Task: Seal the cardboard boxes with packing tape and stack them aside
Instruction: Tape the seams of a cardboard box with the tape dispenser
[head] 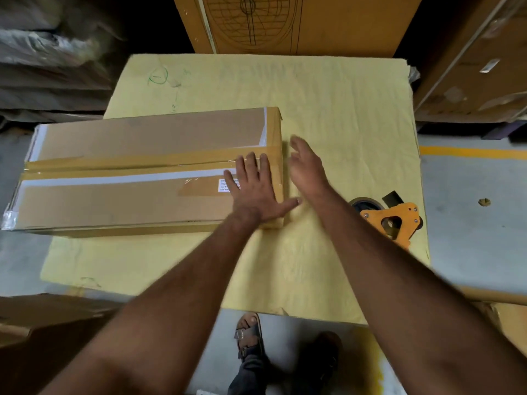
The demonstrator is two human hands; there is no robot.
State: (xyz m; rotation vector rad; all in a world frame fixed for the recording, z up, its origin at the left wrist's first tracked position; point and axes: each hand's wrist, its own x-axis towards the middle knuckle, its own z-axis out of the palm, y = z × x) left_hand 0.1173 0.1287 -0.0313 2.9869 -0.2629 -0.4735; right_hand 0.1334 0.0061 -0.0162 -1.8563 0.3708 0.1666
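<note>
A long cardboard box (128,172) lies across the left half of a yellow sheet (328,109), with brown tape running along its top seam and down its right end. My left hand (256,189) presses flat on the box's right end, fingers straight, partly covering a white label. My right hand (306,163) hovers just past the box's right end, fingers relaxed and holding nothing; it is blurred. An orange tape dispenser (390,218) with a brown tape roll lies on the sheet to the right of my right forearm.
A large cardboard box (299,24) with a fan drawing stands behind the sheet. More cartons (479,67) are stacked at the right and wrapped goods (51,58) at the left. The grey floor (470,209) has a yellow line; my sandalled feet (251,334) stand at the sheet's near edge.
</note>
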